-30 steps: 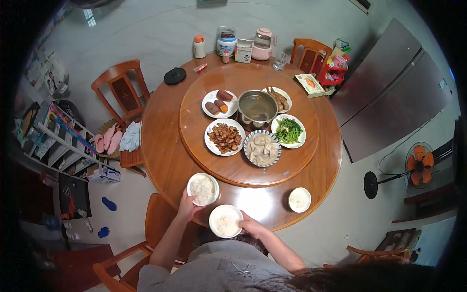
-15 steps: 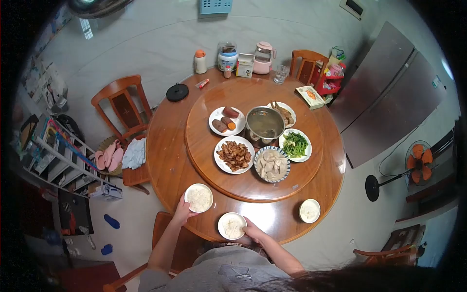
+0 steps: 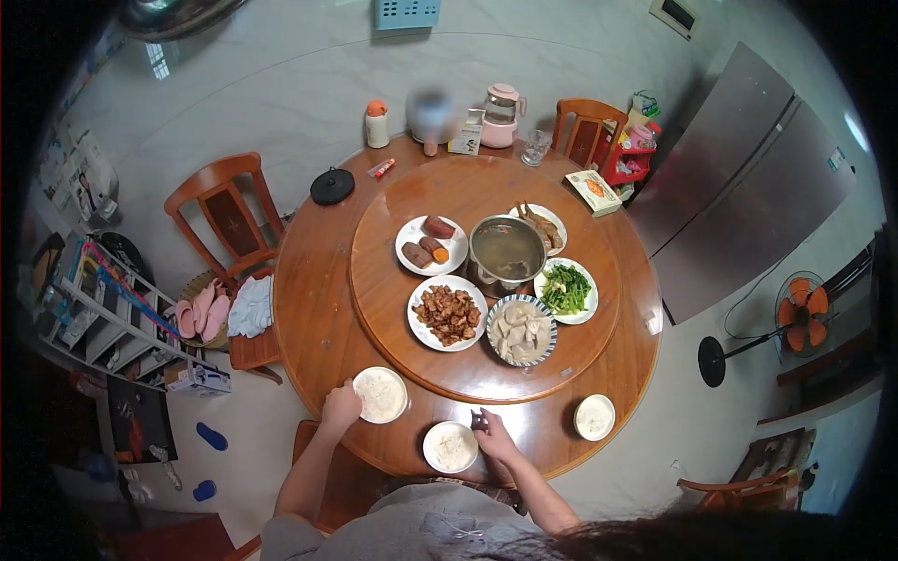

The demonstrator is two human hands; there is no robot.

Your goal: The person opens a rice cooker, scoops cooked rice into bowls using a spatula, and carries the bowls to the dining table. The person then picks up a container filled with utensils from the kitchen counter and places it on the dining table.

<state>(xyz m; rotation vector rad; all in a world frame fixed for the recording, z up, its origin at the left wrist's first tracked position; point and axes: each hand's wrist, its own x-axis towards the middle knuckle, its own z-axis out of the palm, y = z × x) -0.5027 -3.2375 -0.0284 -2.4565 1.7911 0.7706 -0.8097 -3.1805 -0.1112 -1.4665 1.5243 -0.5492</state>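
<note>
"What stood there?"

"A round wooden table (image 3: 313, 280), its turntable (image 3: 379, 299) carrying a steel pot (image 3: 492, 280). On the near side sat the left rice bowl (image 3: 387, 421) and smaller middle rice bowl (image 3: 451, 469)."

"Your hands?"

"My left hand (image 3: 342, 407) curled at the left bowl's edge, grip unclear; my right hand (image 3: 496, 438), half spread, empty, was just beside the middle one."

Blurred tabletop object (image 3: 431, 116), blue basket (image 3: 408, 13) cropped

Dark corners, fisheye bend, glare on tabletop (image 3: 538, 418), blurred container (image 3: 432, 114)
</note>
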